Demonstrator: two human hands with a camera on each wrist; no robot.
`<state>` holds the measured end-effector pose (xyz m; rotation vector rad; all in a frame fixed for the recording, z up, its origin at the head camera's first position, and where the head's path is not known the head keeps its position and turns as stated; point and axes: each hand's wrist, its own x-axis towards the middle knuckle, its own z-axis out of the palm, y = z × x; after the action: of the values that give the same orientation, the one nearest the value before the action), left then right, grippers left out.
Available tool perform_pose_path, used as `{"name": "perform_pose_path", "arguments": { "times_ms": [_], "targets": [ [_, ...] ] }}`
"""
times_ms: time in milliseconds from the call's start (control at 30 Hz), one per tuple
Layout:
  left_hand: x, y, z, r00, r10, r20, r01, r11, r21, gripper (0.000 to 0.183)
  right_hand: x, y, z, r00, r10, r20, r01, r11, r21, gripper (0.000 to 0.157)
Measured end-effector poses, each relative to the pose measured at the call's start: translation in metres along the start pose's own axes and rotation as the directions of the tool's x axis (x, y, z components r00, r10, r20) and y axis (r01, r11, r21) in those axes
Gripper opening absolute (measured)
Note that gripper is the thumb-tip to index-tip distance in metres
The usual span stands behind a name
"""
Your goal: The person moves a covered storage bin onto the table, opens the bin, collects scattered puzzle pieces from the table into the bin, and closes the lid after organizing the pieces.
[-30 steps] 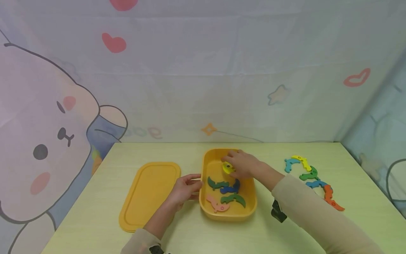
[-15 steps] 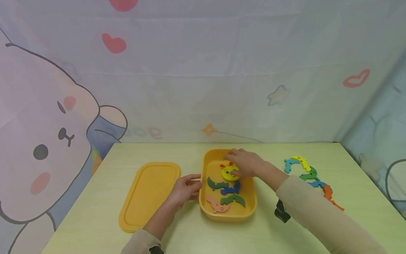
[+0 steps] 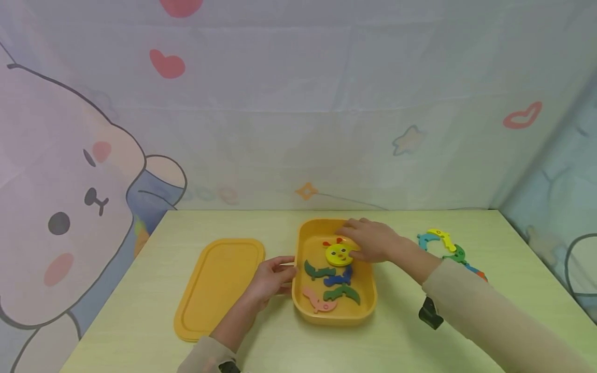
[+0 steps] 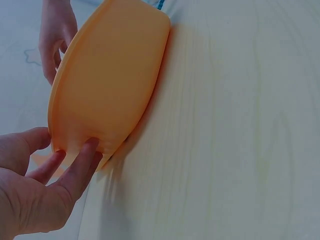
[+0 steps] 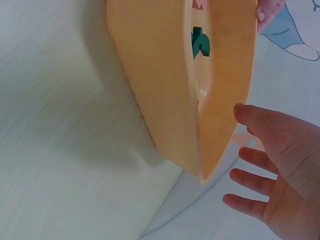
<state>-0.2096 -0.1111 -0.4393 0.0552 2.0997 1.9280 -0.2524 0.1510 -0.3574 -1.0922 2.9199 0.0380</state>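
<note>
A yellow plastic box (image 3: 335, 317) stands on the table, holding puzzle pieces. Inside lie a round yellow smiling face piece with red feelers (image 3: 338, 255), a dark green piece (image 3: 319, 270), a blue piece (image 3: 337, 278), a green piece (image 3: 343, 293) and a pink piece (image 3: 319, 302). My left hand (image 3: 274, 280) touches the box's left wall, its fingertips (image 4: 90, 145) on the outer side and its thumb at the rim. Over the box's far right rim hovers my right hand (image 3: 373, 239), fingers spread and holding nothing, as the right wrist view shows.
The yellow lid (image 3: 224, 290) lies flat to the left of the box, behind my left forearm. On the right, a chain of puzzle pieces in light blue (image 3: 426, 241), yellow (image 3: 443, 238), green (image 3: 457, 255) and other colours is partly hidden by my right sleeve. A printed cloth (image 3: 298, 103) hangs behind the table.
My right hand has let go of the yellow face piece, leaving it in the box, and has drawn back to the right. The left hand has stayed at the box wall.
</note>
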Motion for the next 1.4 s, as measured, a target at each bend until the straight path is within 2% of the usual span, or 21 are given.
{"name": "perform_pose_path", "arguments": {
  "times_ms": [633, 900, 1167, 1400],
  "targets": [
    [0.002, -0.001, 0.0, 1.0, 0.011, 0.005, -0.011, 1.0, -0.005, 0.043, -0.03, 0.024, 0.01, 0.989, 0.002, -0.147, -0.005, 1.0, -0.019, 0.039],
    [0.002, 0.0, 0.0, 1.0, 0.007, 0.004, -0.007, 1.0, -0.002, 0.043, -0.051, 0.04, 0.011, 0.986, 0.034, -0.162, -0.033, 0.999, 0.011, 0.037],
    [0.002, 0.0, -0.001, 1.0, -0.002, 0.007, 0.002, 1.0, 0.002, 0.044, -0.076, 0.054, 0.013, 0.975, 0.053, -0.217, -0.045, 0.998, 0.041, 0.034],
    [0.002, 0.0, -0.002, 1.0, -0.006, 0.016, 0.006, 1.0, 0.007, 0.044, -0.092, 0.064, 0.016, 0.978, 0.072, -0.197, -0.064, 0.997, 0.048, 0.035]
  ]
}}
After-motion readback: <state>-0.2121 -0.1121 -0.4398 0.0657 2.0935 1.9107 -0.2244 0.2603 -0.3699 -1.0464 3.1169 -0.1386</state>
